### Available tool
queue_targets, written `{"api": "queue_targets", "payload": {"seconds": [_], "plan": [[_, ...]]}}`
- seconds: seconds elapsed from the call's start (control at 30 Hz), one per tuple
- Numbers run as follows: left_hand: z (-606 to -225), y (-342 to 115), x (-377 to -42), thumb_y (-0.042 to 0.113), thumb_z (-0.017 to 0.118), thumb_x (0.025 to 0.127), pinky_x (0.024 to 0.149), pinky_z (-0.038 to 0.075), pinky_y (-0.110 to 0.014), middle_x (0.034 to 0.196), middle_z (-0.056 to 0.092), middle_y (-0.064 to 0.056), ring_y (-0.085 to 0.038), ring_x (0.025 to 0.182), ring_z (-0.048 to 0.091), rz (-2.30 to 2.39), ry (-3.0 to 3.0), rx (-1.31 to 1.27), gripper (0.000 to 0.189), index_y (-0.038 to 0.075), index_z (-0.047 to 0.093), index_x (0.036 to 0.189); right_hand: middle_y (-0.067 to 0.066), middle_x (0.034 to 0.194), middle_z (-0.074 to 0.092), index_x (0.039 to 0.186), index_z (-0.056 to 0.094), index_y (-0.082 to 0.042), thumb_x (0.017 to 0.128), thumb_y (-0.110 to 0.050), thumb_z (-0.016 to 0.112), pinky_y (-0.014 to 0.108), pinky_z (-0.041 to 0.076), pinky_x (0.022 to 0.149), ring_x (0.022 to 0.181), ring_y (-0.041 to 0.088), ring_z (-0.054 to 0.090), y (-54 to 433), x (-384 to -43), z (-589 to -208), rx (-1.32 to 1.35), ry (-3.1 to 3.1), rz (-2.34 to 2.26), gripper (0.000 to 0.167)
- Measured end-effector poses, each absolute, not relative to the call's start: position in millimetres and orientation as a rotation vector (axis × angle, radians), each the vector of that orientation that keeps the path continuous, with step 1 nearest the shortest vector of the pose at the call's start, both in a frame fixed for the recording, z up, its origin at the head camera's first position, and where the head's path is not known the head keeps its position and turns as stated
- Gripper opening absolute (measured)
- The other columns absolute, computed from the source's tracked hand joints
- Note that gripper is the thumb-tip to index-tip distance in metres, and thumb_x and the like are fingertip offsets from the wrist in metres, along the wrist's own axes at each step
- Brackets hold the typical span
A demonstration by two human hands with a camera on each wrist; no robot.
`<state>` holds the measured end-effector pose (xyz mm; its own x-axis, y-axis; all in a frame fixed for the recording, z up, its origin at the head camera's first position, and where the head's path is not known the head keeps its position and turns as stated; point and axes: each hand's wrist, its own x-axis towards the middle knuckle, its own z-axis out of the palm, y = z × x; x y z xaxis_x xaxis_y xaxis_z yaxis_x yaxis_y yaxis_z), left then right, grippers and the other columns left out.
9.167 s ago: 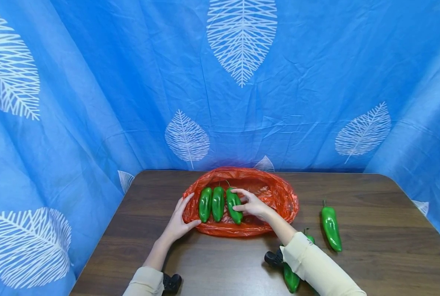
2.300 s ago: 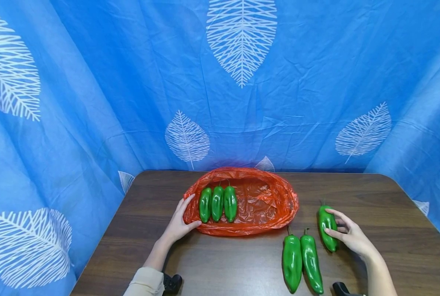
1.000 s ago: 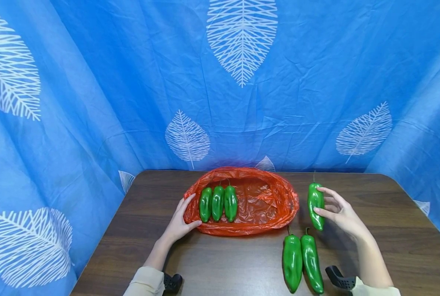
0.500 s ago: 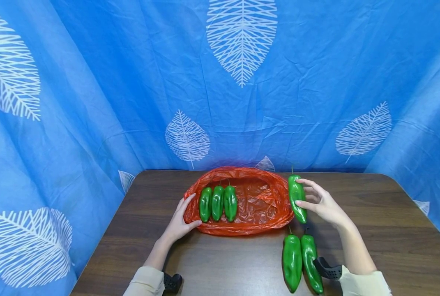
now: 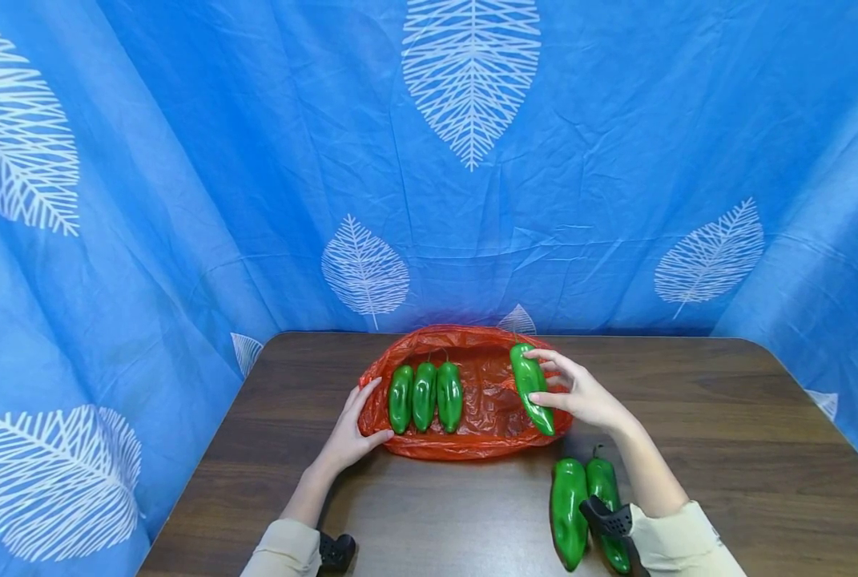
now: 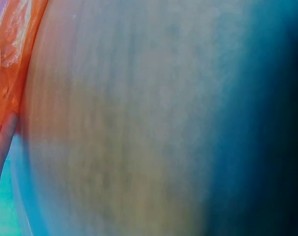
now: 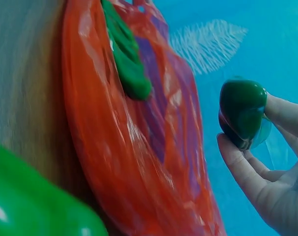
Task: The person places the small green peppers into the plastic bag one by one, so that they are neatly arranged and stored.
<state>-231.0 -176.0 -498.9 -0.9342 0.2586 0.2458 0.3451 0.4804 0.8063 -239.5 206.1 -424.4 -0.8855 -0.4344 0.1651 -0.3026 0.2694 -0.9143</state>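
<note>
A red, translucent plastic bag (image 5: 472, 447), spread into an oval, lies at the far side of the table. Three glossy green peppers (image 5: 424, 398) stand side by side in its left part. My left hand (image 5: 348, 439) rests against the bag's left end with thumb and fingers spread; in the left wrist view one fingertip touches the red plastic (image 6: 6, 73). With my right hand (image 5: 580, 398) I grip another green pepper (image 5: 528, 386) between thumb and fingers, above the bag's right part. The right wrist view has this pepper (image 7: 241, 105) end-on, raised above the rim.
Two more green peppers (image 5: 569, 513) lie on the brown wooden table (image 5: 746, 449) near its front right, partly beneath the right wrist's black device (image 5: 605, 517). A blue curtain (image 5: 587, 160) with white leaf prints hangs behind and at the sides.
My right hand took the pepper lying at the table's right, lifted it and carried it left over the bag. Earlier it let go of the third pepper inside. My left hand stayed put.
</note>
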Motion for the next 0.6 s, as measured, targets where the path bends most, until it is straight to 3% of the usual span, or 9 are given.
{"api": "queue_targets", "payload": {"seconds": [0.4, 0.6], "plan": [[-500, -177, -231, 0.018, 0.077, 0.07, 0.1, 0.026, -0.06, 0.143, 0.026, -0.017, -0.037, 0.13, 0.026, -1.459, -2.633, -0.529, 0.084, 0.013, 0.033, 0.141, 0.017, 0.127, 0.046, 0.131, 0.044, -0.01, 0.081, -0.013, 0.069, 0.047, 0.043, 0.088, 0.112, 0.037, 0.046, 168, -255, -433, -0.796, 2.358, -1.596, 0.057], [-500, -177, -232, 0.017, 0.078, 0.07, 0.101, 0.025, -0.059, 0.143, 0.026, -0.017, -0.036, 0.13, 0.026, -1.459, -2.629, -0.532, 0.084, 0.013, 0.033, 0.141, 0.017, 0.129, 0.044, 0.132, 0.043, -0.012, 0.082, -0.016, 0.068, 0.044, 0.047, 0.083, 0.111, 0.037, 0.046, 154, -259, -440, -0.712, 2.339, -1.525, 0.057]]}}
